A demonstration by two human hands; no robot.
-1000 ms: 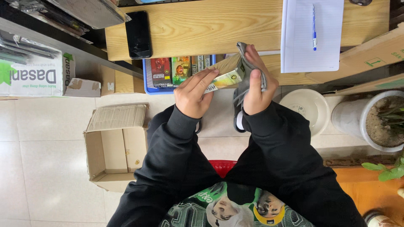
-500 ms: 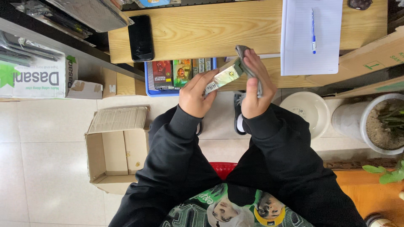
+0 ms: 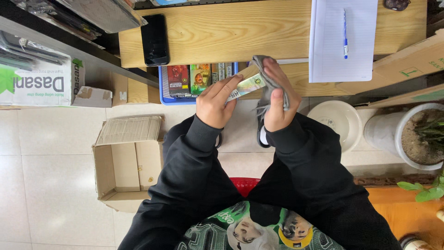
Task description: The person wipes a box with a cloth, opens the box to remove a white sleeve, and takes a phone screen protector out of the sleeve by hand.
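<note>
The step in hand looks like wiping a small shiny card point(image 3: 247, 85) held above the lap, before the wooden desk point(image 3: 240, 32): the left hand point(image 3: 215, 104) pinches its near end between thumb and fingertips, while the right hand point(image 3: 276, 99) folds a grey cloth point(image 3: 266, 76) around its far end. Next comes a steady rub along the card, I judge; the cloth hides the card's far end, and its print is too small to make out.

Your right hand point(image 3: 276, 99) covered most of the grey cloth point(image 3: 268, 83). The potted plant point(image 3: 418, 134) and printed carton point(image 3: 34, 81) ran past the frame's edges.
</note>
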